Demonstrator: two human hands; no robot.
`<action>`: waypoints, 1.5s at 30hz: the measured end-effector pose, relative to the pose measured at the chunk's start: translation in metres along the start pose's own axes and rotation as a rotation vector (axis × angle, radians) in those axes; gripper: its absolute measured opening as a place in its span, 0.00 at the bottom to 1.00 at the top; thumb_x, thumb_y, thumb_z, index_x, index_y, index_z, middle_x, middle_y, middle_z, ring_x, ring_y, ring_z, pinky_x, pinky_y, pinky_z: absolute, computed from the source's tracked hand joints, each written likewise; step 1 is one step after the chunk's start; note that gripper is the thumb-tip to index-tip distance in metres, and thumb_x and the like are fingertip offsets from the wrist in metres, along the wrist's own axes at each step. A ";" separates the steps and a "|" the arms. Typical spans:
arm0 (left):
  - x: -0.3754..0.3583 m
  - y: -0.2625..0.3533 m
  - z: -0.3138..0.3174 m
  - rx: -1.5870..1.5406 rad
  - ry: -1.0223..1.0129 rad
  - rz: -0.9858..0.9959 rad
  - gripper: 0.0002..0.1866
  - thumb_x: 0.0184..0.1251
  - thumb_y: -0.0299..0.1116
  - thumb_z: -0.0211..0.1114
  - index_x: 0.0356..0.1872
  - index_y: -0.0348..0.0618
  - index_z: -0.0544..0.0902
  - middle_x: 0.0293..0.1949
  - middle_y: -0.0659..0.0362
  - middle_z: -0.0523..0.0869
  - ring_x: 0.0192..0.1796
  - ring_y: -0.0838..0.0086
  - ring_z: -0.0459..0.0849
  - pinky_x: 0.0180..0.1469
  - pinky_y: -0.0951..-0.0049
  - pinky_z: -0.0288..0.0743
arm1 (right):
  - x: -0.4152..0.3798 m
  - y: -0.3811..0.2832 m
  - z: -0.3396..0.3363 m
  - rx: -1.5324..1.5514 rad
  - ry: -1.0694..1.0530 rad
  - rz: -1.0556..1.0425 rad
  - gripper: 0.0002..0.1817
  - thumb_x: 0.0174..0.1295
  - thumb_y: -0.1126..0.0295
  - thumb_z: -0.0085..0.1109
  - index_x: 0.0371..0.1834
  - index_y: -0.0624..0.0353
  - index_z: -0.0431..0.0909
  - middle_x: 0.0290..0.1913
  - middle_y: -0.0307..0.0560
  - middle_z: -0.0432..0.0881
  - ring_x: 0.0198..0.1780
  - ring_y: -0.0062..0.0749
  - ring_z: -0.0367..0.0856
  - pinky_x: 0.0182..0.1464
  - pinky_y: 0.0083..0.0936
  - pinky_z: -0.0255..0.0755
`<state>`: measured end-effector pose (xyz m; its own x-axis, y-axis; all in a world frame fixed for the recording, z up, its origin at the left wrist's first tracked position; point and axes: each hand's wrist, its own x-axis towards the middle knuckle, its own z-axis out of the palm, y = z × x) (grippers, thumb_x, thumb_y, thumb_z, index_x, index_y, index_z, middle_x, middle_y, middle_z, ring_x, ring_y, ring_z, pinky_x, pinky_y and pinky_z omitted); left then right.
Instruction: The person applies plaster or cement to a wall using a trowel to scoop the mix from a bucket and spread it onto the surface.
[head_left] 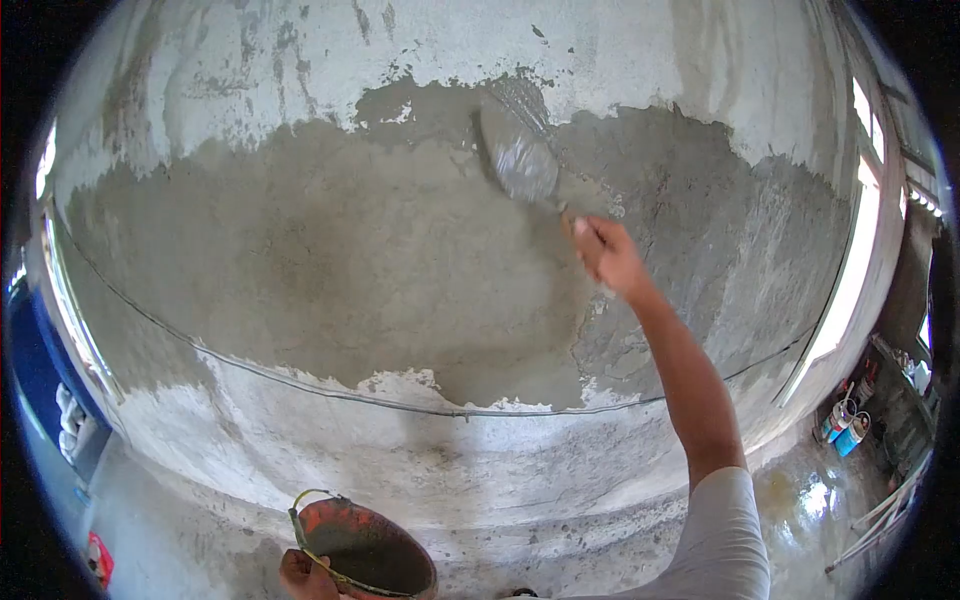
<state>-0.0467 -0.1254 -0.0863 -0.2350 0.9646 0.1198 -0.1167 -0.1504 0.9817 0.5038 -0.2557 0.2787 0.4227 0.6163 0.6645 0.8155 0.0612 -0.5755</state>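
Down low, well below the wall, the left hand point(300, 575) is curled shut around the rim of an orange bucket point(368, 550), fingers hooked over the edge by its wire handle. The bucket's inside looks dark, and what it holds cannot be made out. It hangs above the wet concrete floor point(800, 500) that runs up to the foot of the wall.

Higher up, the right arm in a white sleeve point(725, 540) stretches out to the wall. The right hand point(608, 255) is closed tight on the handle of a trowel point(520, 160), whose grey, smeared blade lies flat against the wall point(330, 250) at the upper edge of the dark, damp plaster patch. Off to the right of the wall, small paint cans point(845, 425) stand on the floor by a bright window opening.
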 end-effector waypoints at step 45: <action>-0.013 0.037 -0.015 0.273 -0.140 0.014 0.09 0.56 0.29 0.69 0.29 0.32 0.80 0.26 0.56 0.82 0.28 0.69 0.76 0.31 0.62 0.71 | 0.028 0.003 0.043 0.063 0.308 -0.083 0.29 0.78 0.49 0.53 0.35 0.71 0.77 0.22 0.53 0.75 0.26 0.33 0.74 0.32 0.39 0.70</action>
<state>-0.0626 -0.1465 -0.0537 -0.0973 0.9861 0.1347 0.1534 -0.1189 0.9810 0.5013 -0.2044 0.2753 0.4631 0.3411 0.8180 0.8302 0.1562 -0.5351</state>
